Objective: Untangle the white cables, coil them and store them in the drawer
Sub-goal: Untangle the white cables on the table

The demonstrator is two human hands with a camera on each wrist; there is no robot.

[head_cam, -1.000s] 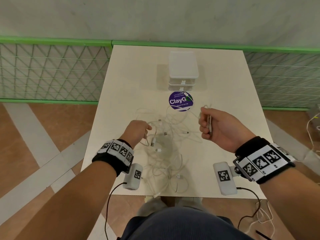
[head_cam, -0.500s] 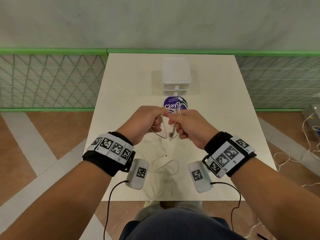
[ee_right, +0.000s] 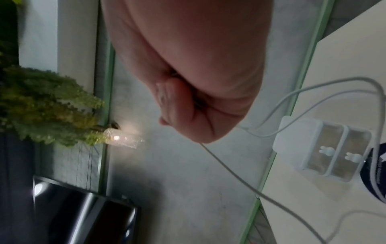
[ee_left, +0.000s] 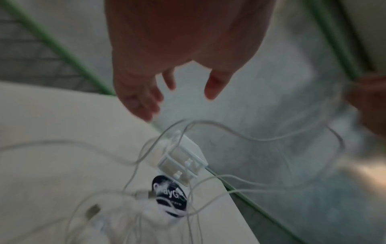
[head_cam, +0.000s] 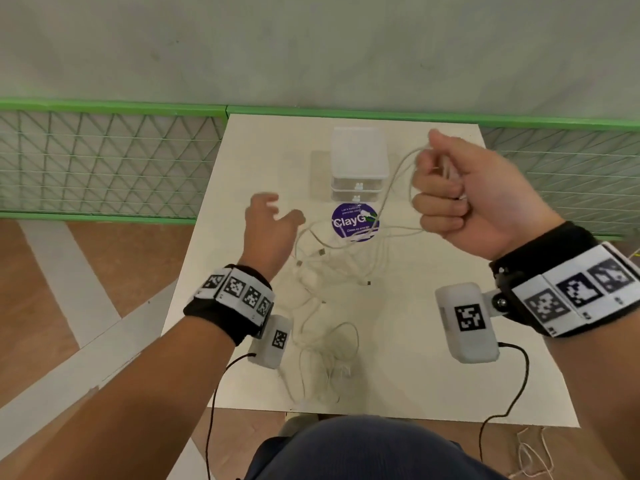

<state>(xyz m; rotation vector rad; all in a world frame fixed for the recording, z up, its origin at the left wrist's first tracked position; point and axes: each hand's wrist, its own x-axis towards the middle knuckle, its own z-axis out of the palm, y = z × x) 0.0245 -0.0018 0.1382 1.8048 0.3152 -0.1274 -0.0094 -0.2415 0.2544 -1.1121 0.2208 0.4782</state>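
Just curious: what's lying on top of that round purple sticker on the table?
White cables cross the purple sticker, trailing up to the right hand. They cover part of its lettering.

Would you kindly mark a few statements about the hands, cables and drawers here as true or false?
1. The right hand grips a white cable. True.
2. The left hand pinches a cable. False: its fingers are spread and hold nothing.
3. Both drawers of the drawer unit are shut. True.
4. The cable tangle lies inside a drawer. False: it lies on the table.
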